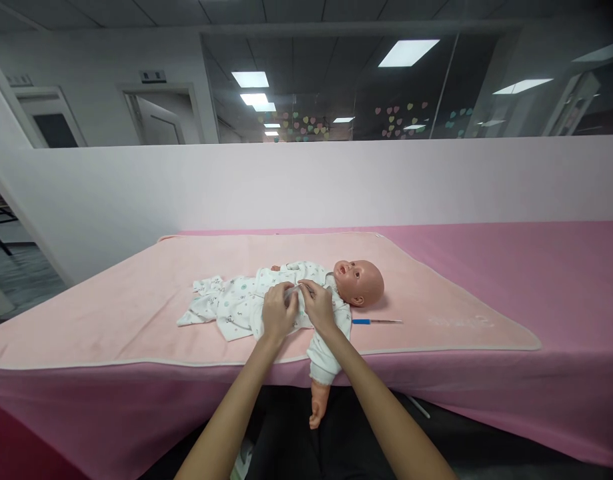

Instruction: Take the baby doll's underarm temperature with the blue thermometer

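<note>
A baby doll (363, 283) lies on its back, head to the right, dressed in a white printed baby shirt (313, 272) and matching trousers (236, 303). My left hand (279, 308) and my right hand (316, 305) meet over its chest. Both have their fingers pinched together on a thin whitish bit that looks like part of the shirt's front; the exact piece is partly hidden by my fingers. One doll arm (319, 400) hangs over the table edge towards me, below my right wrist. A slim stick with a blue end (361, 322) lies beside the doll's shoulder.
A peach blanket (146, 300) lies under the doll, on a pink table cover (561, 287) that drapes down the front edge. A white low wall (306, 187) with a window above stands behind the table. A doorway (161, 117) is at the back left.
</note>
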### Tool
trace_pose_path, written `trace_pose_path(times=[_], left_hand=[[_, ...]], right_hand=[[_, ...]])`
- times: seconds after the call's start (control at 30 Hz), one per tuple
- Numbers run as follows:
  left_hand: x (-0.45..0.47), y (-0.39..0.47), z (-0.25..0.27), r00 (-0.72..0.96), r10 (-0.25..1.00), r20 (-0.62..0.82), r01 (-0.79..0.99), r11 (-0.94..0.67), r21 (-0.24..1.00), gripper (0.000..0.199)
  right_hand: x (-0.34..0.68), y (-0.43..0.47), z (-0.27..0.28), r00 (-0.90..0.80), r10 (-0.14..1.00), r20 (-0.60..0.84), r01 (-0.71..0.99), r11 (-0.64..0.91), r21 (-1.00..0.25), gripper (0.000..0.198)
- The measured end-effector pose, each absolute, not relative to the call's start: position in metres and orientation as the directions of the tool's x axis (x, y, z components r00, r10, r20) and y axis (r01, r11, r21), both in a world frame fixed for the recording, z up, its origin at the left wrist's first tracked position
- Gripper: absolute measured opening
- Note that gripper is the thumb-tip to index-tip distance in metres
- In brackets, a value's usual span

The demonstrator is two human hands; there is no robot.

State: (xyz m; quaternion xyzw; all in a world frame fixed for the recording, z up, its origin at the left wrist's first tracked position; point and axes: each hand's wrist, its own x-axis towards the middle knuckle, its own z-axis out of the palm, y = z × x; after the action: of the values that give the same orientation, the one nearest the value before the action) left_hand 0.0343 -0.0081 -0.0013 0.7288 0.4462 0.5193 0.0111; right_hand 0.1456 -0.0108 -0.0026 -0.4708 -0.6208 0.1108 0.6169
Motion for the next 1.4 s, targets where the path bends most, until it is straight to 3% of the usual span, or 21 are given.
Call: trace_pose_path(times=[0.27, 0.37, 0.47, 0.67, 0.83, 1.4], left_hand=[[0.025, -0.017, 0.000, -0.152, 0.631, 0.761, 0.792, -0.383, 0.476, 0.010], [0.026, -0.019, 0.001, -0.164, 0.651, 0.741, 0.781, -0.373, 0.501, 0.012], [0.024, -0.018, 0.001, -0.182, 0.659, 0.730, 0.741, -0.396, 0.542, 0.012], [0.022, -0.017, 0.001, -0.214, 0.673, 0.708, 0.662, -0.433, 0.612, 0.014], [0.023, -0.020, 0.003, -0.248, 0.661, 0.708, 0.587, -0.479, 0.652, 0.020], [0.022, -0.016, 0.002, -0.264, 0.688, 0.676, 0.530, -0.482, 0.698, 0.006]], right_hand=[[0.140, -0.013, -0.003, 0.182, 0.631, 0.754, 0.676, 0.476, -0.562, 0.029], [0.133, -0.020, -0.002, -0.010, 0.617, 0.787, 0.756, 0.520, -0.398, 0.034], [0.128, -0.025, -0.001, -0.255, 0.640, 0.725, 0.746, 0.608, -0.274, 0.037], [0.125, -0.022, -0.001, -0.259, 0.674, 0.692, 0.742, 0.597, -0.304, 0.042], [0.126, -0.018, -0.002, -0.231, 0.708, 0.668, 0.775, 0.549, -0.313, 0.026], [0.126, -0.021, 0.003, -0.184, 0.747, 0.639, 0.748, 0.528, -0.402, 0.023]])
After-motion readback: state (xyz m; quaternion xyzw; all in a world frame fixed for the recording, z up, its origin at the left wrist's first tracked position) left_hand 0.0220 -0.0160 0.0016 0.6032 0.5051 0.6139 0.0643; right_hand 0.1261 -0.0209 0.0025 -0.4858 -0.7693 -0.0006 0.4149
